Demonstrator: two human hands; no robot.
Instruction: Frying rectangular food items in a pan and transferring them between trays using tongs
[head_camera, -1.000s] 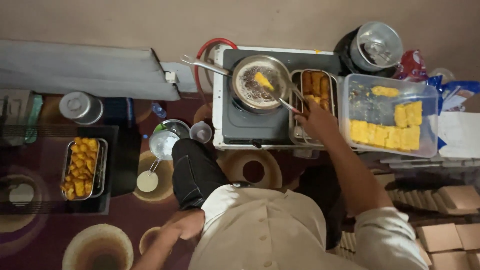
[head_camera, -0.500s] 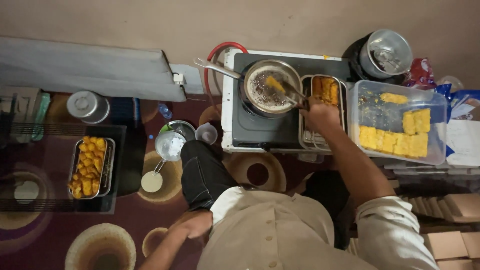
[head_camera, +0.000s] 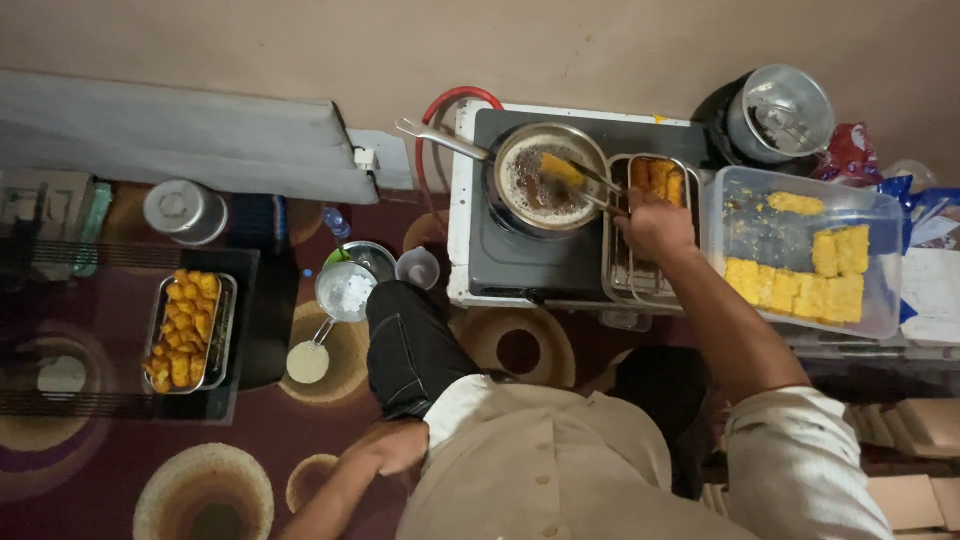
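The right hand (head_camera: 655, 222) pinches thin metal tongs (head_camera: 598, 187) whose tips clamp a yellow battered piece (head_camera: 560, 167) over the round steel frying pan (head_camera: 545, 180), up-left of the grip; the left hand (head_camera: 395, 447) rests far behind, loosely curled.

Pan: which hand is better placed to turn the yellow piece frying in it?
Right. The right hand already holds tongs on the yellow piece in the pan. The left hand rests low by the knee, away from the stove.
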